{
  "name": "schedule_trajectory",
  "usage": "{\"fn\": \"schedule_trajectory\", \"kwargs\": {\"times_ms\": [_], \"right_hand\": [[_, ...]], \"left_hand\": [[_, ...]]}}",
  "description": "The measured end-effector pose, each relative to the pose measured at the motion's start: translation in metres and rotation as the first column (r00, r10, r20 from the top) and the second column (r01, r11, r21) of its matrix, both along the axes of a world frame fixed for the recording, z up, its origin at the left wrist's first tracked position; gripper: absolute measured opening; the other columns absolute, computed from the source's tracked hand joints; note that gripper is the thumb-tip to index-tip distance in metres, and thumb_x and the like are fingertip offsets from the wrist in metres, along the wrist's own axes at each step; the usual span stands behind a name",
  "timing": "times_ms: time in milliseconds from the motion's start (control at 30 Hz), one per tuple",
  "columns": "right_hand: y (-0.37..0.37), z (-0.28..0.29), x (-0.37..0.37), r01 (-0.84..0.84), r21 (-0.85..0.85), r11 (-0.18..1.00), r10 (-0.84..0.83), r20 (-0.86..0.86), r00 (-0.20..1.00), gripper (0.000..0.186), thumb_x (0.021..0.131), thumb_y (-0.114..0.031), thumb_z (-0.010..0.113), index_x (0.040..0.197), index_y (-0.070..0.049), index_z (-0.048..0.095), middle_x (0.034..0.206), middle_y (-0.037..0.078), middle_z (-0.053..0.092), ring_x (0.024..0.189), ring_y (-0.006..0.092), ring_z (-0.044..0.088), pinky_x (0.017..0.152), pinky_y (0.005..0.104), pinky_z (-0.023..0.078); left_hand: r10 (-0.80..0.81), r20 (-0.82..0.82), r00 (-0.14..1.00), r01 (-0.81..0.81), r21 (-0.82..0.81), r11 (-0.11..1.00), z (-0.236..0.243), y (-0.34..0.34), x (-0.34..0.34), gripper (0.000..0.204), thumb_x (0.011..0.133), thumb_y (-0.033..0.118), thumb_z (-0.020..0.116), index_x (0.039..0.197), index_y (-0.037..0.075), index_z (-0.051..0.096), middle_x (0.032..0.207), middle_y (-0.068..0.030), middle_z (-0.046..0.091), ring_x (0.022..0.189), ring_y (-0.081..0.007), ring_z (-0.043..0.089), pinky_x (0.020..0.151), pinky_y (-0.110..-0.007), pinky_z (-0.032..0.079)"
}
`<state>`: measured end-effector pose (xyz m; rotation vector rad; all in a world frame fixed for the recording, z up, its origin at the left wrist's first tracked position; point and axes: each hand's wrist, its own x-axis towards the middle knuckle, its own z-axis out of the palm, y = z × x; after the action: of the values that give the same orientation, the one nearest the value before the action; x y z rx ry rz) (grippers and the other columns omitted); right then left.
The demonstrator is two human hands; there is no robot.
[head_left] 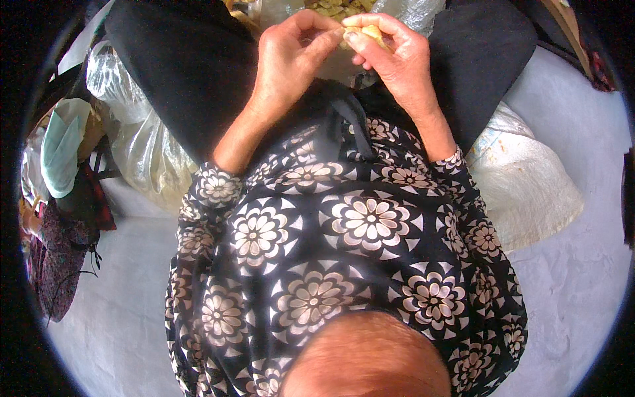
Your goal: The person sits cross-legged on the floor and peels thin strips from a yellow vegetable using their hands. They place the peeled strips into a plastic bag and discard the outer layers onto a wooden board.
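Observation:
My right hand (pixel 405 61) grips a small, lumpy yellow piece (pixel 372 31) between thumb and bent fingers; I cannot make out exactly what it is. From the other side, the thumb and forefinger of my left hand (pixel 286 58) pinch together at the left end of the same piece. Both hands are raised between my knees, their fingertips almost meeting. Beyond them, at the top edge, lie many similar flat yellow pieces (pixel 336 8), partly hidden by my hands and cut off by the picture's edge.
Clear plastic (pixel 413 9) edges the yellow pieces. A large clear plastic bag (pixel 142 139) stands by my left leg, a white woven sack (pixel 529 178) by my right. Farther left hang a pale green mask-like item (pixel 63 149) and dark patterned cloth (pixel 61 258). The floor (pixel 562 291) is grey.

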<state>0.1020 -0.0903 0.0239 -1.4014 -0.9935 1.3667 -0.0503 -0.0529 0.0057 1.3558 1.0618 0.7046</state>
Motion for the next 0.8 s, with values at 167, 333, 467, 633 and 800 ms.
{"fn": "schedule_trajectory", "kwargs": {"times_ms": [167, 333, 467, 633, 800], "right_hand": [[-0.002, -0.002, 0.0, 0.003, -0.058, 0.998, -0.006, -0.061, 0.998, 0.017, 0.079, -0.006, 0.058, 0.094, 0.003, 0.057, 0.069, 0.005, 0.058, 0.055, 0.0077, 0.054, 0.051, 0.02, 0.046], [-0.003, -0.01, 0.006, -0.032, -0.025, 0.999, 0.029, -0.123, 0.992, 0.016, 0.082, -0.006, 0.054, 0.094, 0.004, 0.057, 0.066, 0.005, 0.058, 0.054, 0.008, 0.054, 0.048, 0.0205, 0.046], [-0.005, -0.011, 0.009, -0.126, 0.002, 0.992, 0.126, -0.011, 0.992, 0.016, 0.083, -0.008, 0.052, 0.094, 0.003, 0.057, 0.065, 0.004, 0.058, 0.053, 0.0077, 0.054, 0.048, 0.02, 0.046], [-0.011, -0.005, 0.013, -0.237, -0.012, 0.971, 0.237, 0.114, 0.965, 0.017, 0.084, -0.011, 0.052, 0.095, 0.0, 0.058, 0.064, 0.002, 0.058, 0.053, 0.0062, 0.055, 0.048, 0.0189, 0.045], [-0.016, -0.002, 0.015, -0.271, -0.055, 0.961, 0.27, -0.017, 0.963, 0.018, 0.085, -0.014, 0.052, 0.095, -0.001, 0.059, 0.063, 0.001, 0.058, 0.052, 0.0053, 0.054, 0.047, 0.0178, 0.044]], "left_hand": [[-0.037, -0.001, 0.999, 0.037, -0.116, 0.993, -0.001, 0.003, 0.0, 0.014, 0.08, 0.012, 0.059, 0.087, 0.0, 0.059, 0.074, -0.0012, 0.059, 0.066, -0.0066, 0.052, 0.061, -0.019, 0.043], [-0.187, 0.027, 0.982, 0.189, -0.117, 0.975, 0.001, 0.009, -0.002, 0.016, 0.08, 0.015, 0.06, 0.087, 0.001, 0.059, 0.073, -0.001, 0.057, 0.065, -0.0064, 0.051, 0.06, -0.019, 0.042], [-0.349, -0.142, 0.926, 0.35, -0.018, 0.936, -0.001, 0.015, -0.006, 0.015, 0.08, 0.016, 0.06, 0.085, 0.002, 0.058, 0.071, -0.0012, 0.054, 0.065, -0.0068, 0.048, 0.059, -0.022, 0.041], [-0.475, -0.169, 0.864, 0.5, 0.178, 0.847, 0.0, 0.007, -0.006, 0.016, 0.082, 0.015, 0.056, 0.088, 0.0, 0.056, 0.068, -0.0067, 0.053, 0.063, -0.0131, 0.05, 0.059, -0.027, 0.042], [-0.475, -0.159, 0.865, 0.501, 0.253, 0.828, 0.014, -0.001, -0.009, 0.015, 0.083, 0.013, 0.054, 0.089, -0.001, 0.057, 0.071, -0.0109, 0.055, 0.062, -0.0168, 0.052, 0.059, -0.027, 0.043]]}}
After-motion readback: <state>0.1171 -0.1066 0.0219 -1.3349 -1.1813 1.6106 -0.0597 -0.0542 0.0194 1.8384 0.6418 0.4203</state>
